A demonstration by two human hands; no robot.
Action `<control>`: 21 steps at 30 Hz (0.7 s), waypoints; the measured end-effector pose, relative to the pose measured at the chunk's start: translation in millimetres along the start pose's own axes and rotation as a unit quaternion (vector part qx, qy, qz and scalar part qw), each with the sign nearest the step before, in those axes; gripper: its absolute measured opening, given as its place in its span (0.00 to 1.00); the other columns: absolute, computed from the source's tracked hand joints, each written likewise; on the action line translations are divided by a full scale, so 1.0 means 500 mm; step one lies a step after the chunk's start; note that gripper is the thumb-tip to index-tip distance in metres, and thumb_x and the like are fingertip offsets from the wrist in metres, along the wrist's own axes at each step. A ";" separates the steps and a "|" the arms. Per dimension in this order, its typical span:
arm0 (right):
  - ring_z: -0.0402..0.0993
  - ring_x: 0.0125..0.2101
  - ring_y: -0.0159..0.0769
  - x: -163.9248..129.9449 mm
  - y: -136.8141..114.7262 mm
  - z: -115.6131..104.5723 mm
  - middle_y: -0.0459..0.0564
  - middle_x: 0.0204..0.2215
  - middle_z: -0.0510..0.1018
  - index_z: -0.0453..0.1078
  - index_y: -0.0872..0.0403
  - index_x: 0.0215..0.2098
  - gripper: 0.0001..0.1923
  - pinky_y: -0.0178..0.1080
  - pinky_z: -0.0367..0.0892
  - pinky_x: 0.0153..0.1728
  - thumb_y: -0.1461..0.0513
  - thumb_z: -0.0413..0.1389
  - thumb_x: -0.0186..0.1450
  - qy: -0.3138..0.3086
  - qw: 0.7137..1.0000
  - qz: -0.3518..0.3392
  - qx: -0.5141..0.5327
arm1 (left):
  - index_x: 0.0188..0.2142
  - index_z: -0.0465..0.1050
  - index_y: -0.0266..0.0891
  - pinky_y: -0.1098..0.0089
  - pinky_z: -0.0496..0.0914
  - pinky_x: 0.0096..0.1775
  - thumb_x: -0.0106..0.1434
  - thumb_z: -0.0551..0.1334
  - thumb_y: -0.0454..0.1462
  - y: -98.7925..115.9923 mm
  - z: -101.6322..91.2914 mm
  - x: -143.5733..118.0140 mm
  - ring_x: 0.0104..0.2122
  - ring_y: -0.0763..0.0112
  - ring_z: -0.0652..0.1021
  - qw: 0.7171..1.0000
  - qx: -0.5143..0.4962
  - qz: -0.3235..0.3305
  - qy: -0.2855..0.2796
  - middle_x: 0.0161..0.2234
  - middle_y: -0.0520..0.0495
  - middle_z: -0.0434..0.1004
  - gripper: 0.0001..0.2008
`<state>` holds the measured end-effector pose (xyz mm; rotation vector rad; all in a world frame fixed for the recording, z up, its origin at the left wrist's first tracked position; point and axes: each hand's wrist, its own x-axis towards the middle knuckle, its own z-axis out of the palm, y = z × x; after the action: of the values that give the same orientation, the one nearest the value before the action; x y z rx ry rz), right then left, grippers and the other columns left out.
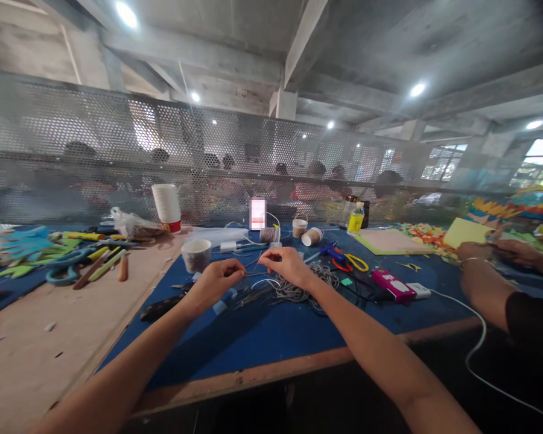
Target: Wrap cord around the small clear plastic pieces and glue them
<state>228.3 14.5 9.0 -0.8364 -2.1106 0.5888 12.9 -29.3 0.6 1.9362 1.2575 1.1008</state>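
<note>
My left hand is closed in a pinch just left of the middle of the blue-covered table. A thin grey strand runs from its fingertips toward my right hand, whose thumb and fingers are also pinched together. Whether the strand is cord or wire is too fine to tell. Beneath and beside my right hand lies a loose heap of grey cord. Several thin dark strands lie on the table below my hands. A white paper cup stands behind my left hand, and a black-handled tool lies left of my wrist.
Beyond my hands are a lit phone, a spool and paper cups. To the right lie blue-handled pliers, a magenta box and a white cable. Another person's hands work at far right; scissors lie left.
</note>
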 end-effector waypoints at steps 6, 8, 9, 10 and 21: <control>0.72 0.23 0.29 -0.005 -0.020 -0.005 0.44 0.21 0.75 0.76 0.55 0.35 0.13 0.31 0.65 0.28 0.55 0.55 0.66 -0.017 1.000 -0.004 0.006 | 0.32 0.74 0.42 0.72 0.56 0.27 0.60 0.56 0.41 -0.009 0.002 -0.010 0.22 0.70 0.68 0.980 0.193 0.044 0.038 0.21 0.53 0.71 0.09; 0.72 0.23 0.29 -0.008 -0.027 0.001 0.44 0.20 0.75 0.76 0.55 0.36 0.13 0.31 0.65 0.27 0.55 0.54 0.66 -0.018 1.000 -0.012 -0.007 | 0.33 0.74 0.44 0.72 0.55 0.26 0.61 0.56 0.41 -0.009 0.003 -0.012 0.21 0.70 0.69 0.968 0.241 0.039 0.055 0.21 0.53 0.72 0.09; 0.72 0.23 0.29 -0.009 -0.030 0.005 0.43 0.21 0.75 0.76 0.54 0.36 0.13 0.31 0.64 0.27 0.55 0.54 0.66 -0.019 1.000 -0.020 -0.016 | 0.33 0.74 0.44 0.71 0.54 0.26 0.61 0.56 0.41 -0.008 0.003 -0.012 0.21 0.69 0.70 0.964 0.257 0.035 0.065 0.22 0.52 0.73 0.09; 0.72 0.23 0.29 -0.011 -0.033 0.009 0.44 0.21 0.76 0.77 0.54 0.37 0.13 0.31 0.64 0.27 0.55 0.54 0.67 -0.019 0.999 -0.029 -0.026 | 0.34 0.74 0.45 0.71 0.54 0.26 0.61 0.56 0.41 -0.008 0.003 -0.012 0.22 0.69 0.71 0.960 0.266 0.031 0.075 0.22 0.52 0.73 0.09; 0.77 0.34 0.32 -0.027 -0.039 0.041 0.45 0.35 0.82 0.76 0.49 0.43 0.11 0.31 0.61 0.33 0.57 0.52 0.69 -0.011 0.973 -0.108 -0.206 | 0.31 0.74 0.40 0.73 0.58 0.25 0.60 0.58 0.43 -0.014 -0.007 -0.002 0.23 0.71 0.69 0.988 0.060 0.012 0.140 0.23 0.53 0.72 0.11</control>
<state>211.6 -11.1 2.6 -0.8046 -2.3440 0.0419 6.7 -27.6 -3.6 1.9362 1.4822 1.3738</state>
